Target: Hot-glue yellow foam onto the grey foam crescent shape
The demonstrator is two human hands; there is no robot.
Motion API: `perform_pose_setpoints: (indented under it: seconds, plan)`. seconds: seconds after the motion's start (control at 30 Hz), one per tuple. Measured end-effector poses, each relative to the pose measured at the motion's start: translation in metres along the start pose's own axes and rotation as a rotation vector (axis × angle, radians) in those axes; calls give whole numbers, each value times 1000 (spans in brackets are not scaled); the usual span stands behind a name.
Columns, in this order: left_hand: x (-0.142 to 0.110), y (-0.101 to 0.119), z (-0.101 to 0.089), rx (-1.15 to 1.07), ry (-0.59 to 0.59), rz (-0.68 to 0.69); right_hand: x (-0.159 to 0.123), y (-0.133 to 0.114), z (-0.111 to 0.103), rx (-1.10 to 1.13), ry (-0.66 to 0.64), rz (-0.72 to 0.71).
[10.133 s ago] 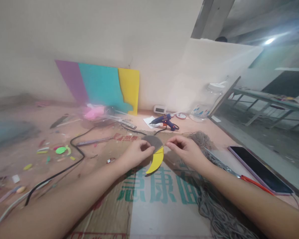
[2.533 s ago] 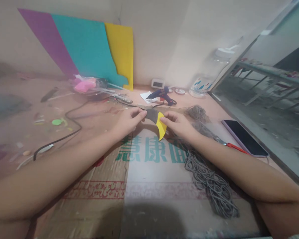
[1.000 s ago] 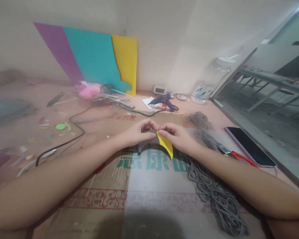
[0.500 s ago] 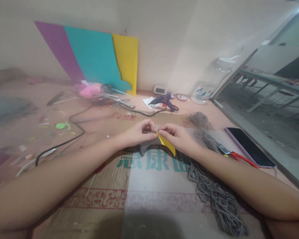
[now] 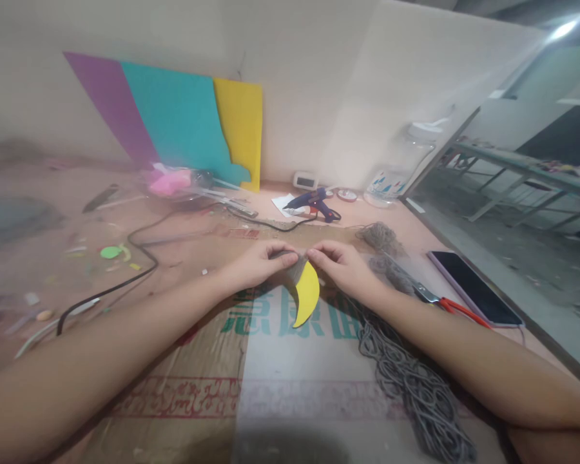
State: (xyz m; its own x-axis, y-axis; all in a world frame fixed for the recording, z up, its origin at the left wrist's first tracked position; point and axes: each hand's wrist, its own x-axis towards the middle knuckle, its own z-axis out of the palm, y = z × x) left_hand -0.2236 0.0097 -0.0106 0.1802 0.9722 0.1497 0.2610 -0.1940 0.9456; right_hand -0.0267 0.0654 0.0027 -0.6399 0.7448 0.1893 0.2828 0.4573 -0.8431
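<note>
A flat yellow crescent point(image 5: 308, 294) hangs with its bare pointed end down, over the printed cardboard. Grey yarn point(image 5: 296, 269) is wound round its upper part. My left hand point(image 5: 265, 263) is closed, thumb and fingers pinching the wound part, most of which it hides. At the crescent's upper right edge, my right hand point(image 5: 336, 261) is closed in a pinch on what looks like the grey yarn strand; the strand itself is hardly visible between the fingertips. A long loose skein of grey yarn point(image 5: 415, 380) lies below my right forearm.
Red-handled scissors point(image 5: 457, 308) and a phone point(image 5: 476, 287) lie at the right. Behind my hands are a glue gun point(image 5: 316, 205), a small white device point(image 5: 305, 180) and a clear bottle point(image 5: 400, 167). Coloured sheets point(image 5: 178, 122) lean on the wall. A black cord point(image 5: 142, 270) crosses the left side.
The crescent has turned: its yellow end pointed to the lower right and now points down. Its grey end, seen at the lower left before, is now hidden by my left hand.
</note>
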Motion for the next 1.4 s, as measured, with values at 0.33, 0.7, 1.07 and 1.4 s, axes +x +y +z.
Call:
perform_pose_setpoints:
  seconds: [0.33,0.7,1.07,1.4]
  plan:
    - [2,-2,-1,-27,138,41,4,4,3,112,-10,-38]
    - [1,2,-2,120,294,129,-2,-11,-2,-264,5,-142]
    - [3,-4,-3,103,321,20,4,4,-15,-814,217,-554]
    - [8,-9,-6,-7,264,-41,1,-2,-13,-1009,32,-707]
